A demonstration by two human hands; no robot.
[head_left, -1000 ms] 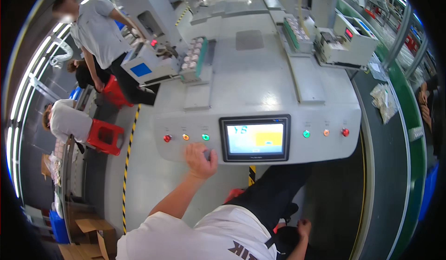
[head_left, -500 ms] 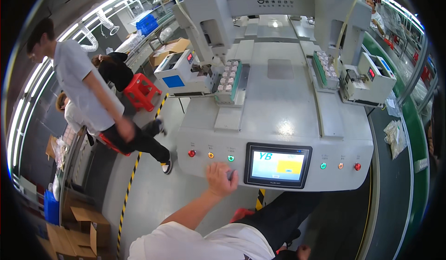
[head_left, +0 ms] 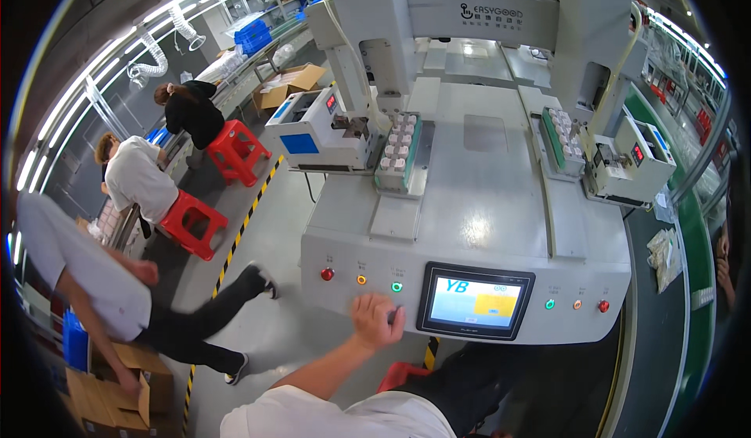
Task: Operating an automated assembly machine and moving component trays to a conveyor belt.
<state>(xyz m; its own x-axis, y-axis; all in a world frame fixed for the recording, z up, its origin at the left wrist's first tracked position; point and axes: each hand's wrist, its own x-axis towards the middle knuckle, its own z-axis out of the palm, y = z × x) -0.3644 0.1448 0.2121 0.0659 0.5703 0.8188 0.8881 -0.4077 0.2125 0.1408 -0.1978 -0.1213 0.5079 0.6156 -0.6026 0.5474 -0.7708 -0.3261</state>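
My left hand point(head_left: 377, 321) is at the front edge of a grey-white machine point(head_left: 469, 203), just below a lit green button point(head_left: 397, 287). Its fingers are curled and its thumb points up. Something small and dark shows between thumb and fingers, too hidden to name. To the right of this hand sits a lit touchscreen point(head_left: 476, 301) in a black frame. A yellow button point(head_left: 361, 280) and a red button point(head_left: 327, 274) lie to the left of the green one. My right hand does not show.
Teal trays of small pale blocks, one on the left point(head_left: 400, 154) and one on the right point(head_left: 561, 142), stand beside white feeder units point(head_left: 321, 134). A person point(head_left: 86, 270) walks at left near cardboard boxes point(head_left: 117, 395). Two others sit on red stools point(head_left: 193, 223). A green-edged conveyor point(head_left: 665, 344) runs at right.
The view has shifted, so the machine sits slightly lower and further right. The walking person has moved toward the lower left, uncovering the seated people. My left hand stays by the panel edge.
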